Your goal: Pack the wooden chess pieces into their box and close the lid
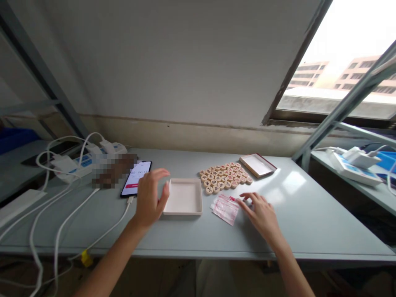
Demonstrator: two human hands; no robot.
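My left hand [152, 194] hovers at the left side of a shallow white box [185, 197], thumb and fingers apart, with nothing between them. Its thumb overlaps the box's left edge; I cannot tell whether it touches. To the right, my right hand [259, 213] is beside a small clear plastic bag [226, 209] with pinkish-red print. The fingertips reach the bag's upper right corner, near a red strip, and the fingers look spread. Round wooden Chinese chess pieces [223, 177], with black or red characters, lie in close rows behind the bag.
A second shallow box part [258, 164] with a dark red rim lies behind the pieces. Left of my left hand lies a phone [136, 178] showing a timer, plugged into a white cable [119, 225]. A power strip [89, 161] with cables stands farther left. A wall closes off the table's back.
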